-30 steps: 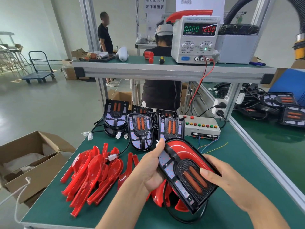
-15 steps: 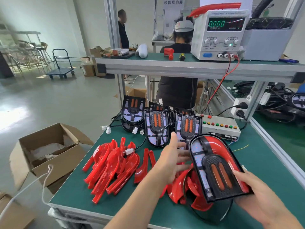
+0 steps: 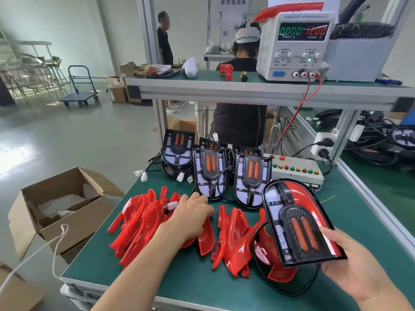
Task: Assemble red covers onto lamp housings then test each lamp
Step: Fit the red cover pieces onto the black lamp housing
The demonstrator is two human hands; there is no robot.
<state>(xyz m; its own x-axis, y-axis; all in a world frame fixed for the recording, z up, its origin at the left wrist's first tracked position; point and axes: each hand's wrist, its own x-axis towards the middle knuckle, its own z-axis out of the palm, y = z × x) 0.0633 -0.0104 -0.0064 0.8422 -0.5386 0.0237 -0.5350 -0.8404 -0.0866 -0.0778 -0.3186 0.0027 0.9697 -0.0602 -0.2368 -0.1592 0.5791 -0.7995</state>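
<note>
Green "0.000", red "12.00" on power supply (image 3: pixel 294 44).

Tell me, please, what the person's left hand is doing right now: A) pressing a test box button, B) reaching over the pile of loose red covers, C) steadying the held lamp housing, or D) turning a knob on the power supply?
B: the left hand is over the red covers, while only the right hand holds the lamp housing.

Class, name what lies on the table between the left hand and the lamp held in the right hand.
Loose red covers on the green table, seen in the head view.
</note>
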